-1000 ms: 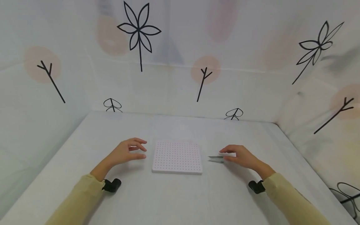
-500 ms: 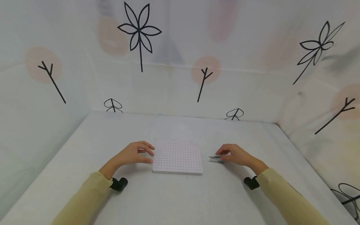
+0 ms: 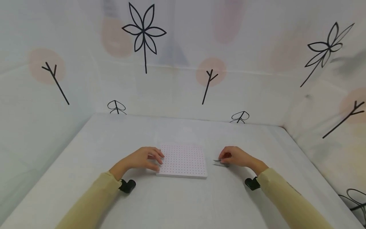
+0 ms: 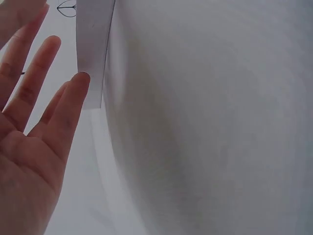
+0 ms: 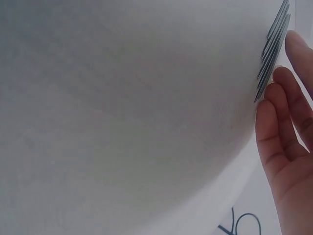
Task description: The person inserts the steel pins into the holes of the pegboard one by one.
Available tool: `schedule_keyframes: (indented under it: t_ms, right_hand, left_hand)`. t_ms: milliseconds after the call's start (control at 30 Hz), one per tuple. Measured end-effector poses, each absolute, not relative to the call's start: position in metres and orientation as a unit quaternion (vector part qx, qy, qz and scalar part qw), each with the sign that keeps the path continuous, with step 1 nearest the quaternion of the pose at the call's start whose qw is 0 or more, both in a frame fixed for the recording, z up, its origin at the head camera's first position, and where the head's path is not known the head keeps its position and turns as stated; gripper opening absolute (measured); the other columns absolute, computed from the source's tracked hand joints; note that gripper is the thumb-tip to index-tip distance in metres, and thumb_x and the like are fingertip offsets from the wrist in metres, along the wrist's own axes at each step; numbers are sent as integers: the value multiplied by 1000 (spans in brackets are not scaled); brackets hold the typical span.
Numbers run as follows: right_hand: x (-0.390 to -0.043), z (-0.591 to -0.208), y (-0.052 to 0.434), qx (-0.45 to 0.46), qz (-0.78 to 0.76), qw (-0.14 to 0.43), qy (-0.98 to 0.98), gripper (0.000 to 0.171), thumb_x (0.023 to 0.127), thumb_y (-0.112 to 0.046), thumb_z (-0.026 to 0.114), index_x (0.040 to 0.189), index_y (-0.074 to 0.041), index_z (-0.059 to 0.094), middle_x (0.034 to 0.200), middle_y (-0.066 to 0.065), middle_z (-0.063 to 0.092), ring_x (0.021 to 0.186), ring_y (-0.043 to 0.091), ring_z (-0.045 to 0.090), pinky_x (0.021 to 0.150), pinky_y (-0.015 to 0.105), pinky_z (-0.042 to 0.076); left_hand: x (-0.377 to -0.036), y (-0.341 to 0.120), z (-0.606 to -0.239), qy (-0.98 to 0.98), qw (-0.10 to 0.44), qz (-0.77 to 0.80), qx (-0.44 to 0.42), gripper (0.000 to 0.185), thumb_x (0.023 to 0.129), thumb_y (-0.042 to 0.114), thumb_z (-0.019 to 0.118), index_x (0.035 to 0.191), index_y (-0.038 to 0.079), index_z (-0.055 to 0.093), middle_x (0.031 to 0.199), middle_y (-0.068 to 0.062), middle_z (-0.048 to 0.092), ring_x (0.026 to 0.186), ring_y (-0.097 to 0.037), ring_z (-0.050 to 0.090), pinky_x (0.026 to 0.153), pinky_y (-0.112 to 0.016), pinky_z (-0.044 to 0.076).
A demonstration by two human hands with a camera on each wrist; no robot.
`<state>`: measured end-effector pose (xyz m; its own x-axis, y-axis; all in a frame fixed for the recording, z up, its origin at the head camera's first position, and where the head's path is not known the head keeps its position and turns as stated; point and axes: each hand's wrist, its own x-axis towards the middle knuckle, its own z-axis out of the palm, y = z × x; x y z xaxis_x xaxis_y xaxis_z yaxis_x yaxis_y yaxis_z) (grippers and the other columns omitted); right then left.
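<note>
Both hands have been drawn in toward the board [image 3: 182, 160]: the left hand [image 3: 144, 158], fingers straight, now touches its left edge, and the right hand [image 3: 235, 156] curls over the pins [image 3: 220, 163] just right of it, apparently pinching them.

White pegboard [image 3: 182, 160] dotted red; grey pins [image 3: 220, 163]; pale-yellow sleeves [image 3: 94, 203].

Your flat square white pegboard with dotted holes [image 3: 183, 160] lies mid-worktop [image 3: 183, 197]; the bundle of thin grey metal pins [image 3: 220, 163] lies just beside its right edge.
</note>
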<state>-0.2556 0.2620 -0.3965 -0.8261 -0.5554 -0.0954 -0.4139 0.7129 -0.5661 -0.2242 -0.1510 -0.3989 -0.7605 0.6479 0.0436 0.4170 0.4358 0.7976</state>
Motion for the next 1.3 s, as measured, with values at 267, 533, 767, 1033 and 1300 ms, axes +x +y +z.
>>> schedule_keyframes:
  t_ms: [267,533,767,1033,1300]
  right_hand:
    - [-257,-397,258,-252,-279,153,914,8,83,-6,68,90,-6,63,84,-2,59,75,15,51,66,26,47]
    - [-257,-398,258,-250,-272,160,915,5,84,-7,67,87,-6,63,80,-3,58,73,14,50,63,26,46]
    - [-257,-398,257,-252,-270,165,914,4,85,-8,65,85,-5,62,78,-3,57,72,13,49,62,25,45]
    - [-255,-397,257,-259,-283,172,907,5,88,-7,62,85,-3,60,78,-3,56,72,13,48,62,24,44]
    - [-255,-398,258,-253,-283,177,908,4,89,-7,61,87,-4,59,79,-2,54,74,15,48,63,25,43]
  left_hand:
    - [-225,-150,-399,872,139,362,297,15,70,13,80,79,22,72,117,3,60,128,-27,37,104,-45,30]
    - [-224,-149,-399,876,149,365,280,16,71,13,80,83,21,73,120,0,60,129,-28,37,102,-44,34]
    - [-224,-148,-402,868,163,393,256,18,70,10,81,86,17,74,120,-3,58,109,-21,56,91,-34,46]
    - [-223,-148,-402,860,167,407,258,18,71,8,80,87,14,74,121,-5,57,107,-22,57,86,-30,49]
    - [-222,-148,-401,854,172,421,253,19,70,7,80,88,12,74,121,-7,57,102,-20,60,85,-30,49]
